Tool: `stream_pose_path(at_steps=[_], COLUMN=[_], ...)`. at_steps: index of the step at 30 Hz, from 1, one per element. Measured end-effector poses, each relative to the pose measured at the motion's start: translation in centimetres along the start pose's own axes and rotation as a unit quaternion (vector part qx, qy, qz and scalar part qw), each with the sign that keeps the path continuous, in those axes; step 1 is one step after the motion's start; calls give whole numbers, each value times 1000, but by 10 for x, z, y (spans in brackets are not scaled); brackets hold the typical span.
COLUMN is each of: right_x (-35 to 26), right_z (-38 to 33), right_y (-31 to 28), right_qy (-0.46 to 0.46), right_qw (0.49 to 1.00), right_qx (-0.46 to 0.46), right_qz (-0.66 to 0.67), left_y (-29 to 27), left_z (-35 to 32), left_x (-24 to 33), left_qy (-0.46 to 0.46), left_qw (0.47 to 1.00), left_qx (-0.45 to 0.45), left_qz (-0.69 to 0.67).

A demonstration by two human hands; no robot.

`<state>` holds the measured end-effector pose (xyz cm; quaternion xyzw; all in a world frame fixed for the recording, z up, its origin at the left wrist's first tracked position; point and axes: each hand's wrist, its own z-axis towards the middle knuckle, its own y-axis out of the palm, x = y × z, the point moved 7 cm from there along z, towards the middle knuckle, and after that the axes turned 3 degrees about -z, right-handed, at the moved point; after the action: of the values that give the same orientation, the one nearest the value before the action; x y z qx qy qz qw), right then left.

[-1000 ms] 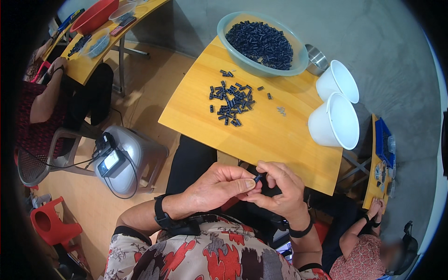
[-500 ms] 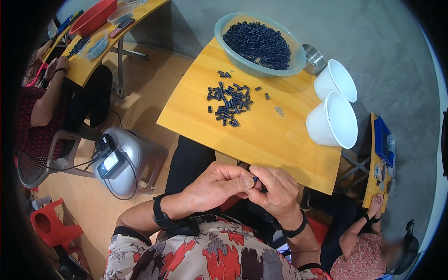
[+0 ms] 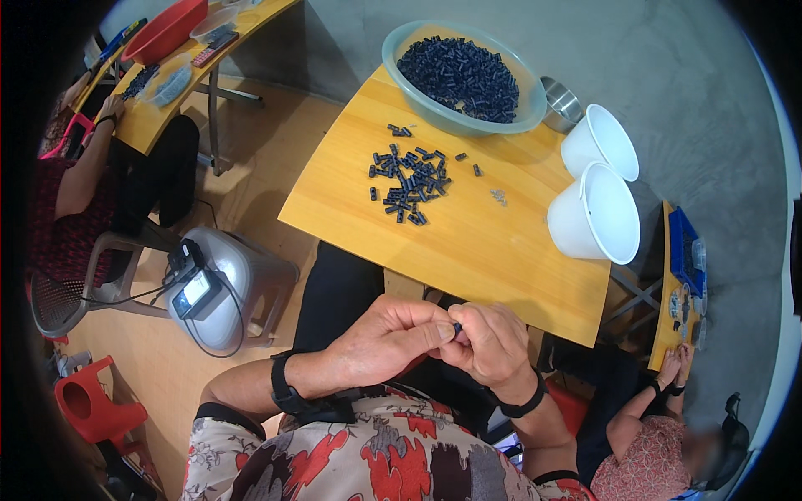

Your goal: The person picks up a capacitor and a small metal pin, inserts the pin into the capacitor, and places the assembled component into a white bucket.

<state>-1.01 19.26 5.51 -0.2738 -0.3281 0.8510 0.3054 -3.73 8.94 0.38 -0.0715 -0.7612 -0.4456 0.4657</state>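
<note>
Close to my body, in front of the table's near edge, both my hands meet around a small dark plastic piece (image 3: 457, 328). My left hand (image 3: 393, 334) pinches it between thumb and forefinger. My right hand (image 3: 493, 342) grips it from the other side with curled fingers, which hide most of the piece. Beyond my hands a loose pile of small dark plastic pieces (image 3: 409, 185) lies on the yellow wooden table (image 3: 493, 259). To the right of that pile is a little cluster of small pale bits (image 3: 499, 197), too small to name.
A wide translucent basin (image 3: 399, 79) full of dark pieces stands at the table's far side, beside a metal bowl (image 3: 561, 104). Two white buckets (image 3: 576, 221) are at the right edge. A grey stool (image 3: 221, 326) bears a cabled device. Other people work at tables left and right.
My right hand has shifted slightly, its thumb and forefinger closing in more around the piece. My left hand keeps its pinch. The pile looks the same.
</note>
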Motion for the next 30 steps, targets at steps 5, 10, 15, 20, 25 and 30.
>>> stream_pose_path(at_steps=[5, 10, 15, 20, 25, 30], right_x=[7, 26, 37, 36, 44, 42], right_z=[2, 3, -10, -10, -25, -25], right_y=[5, 12, 14, 15, 21, 20], right_qy=[50, 194, 243, 273, 356, 375], right_qw=[996, 933, 893, 857, 799, 814], right_qx=[-13, -71, -54, -39, -24, -14], right_qz=[67, 296, 375, 436, 484, 443], left_y=[-1, -8, -6, -6, -12, -17], left_z=[1, 2, 1, -2, -4, -5], left_x=[4, -2, -6, -8, -12, -6], left_qy=[0, 1, -7, -42, -24, 7], left_qw=[999, 999, 999, 996, 995, 996], left_qx=[18, 10, 17, 21, 20, 66], left_qz=[-44, -35, -48, -74, -95, -59])
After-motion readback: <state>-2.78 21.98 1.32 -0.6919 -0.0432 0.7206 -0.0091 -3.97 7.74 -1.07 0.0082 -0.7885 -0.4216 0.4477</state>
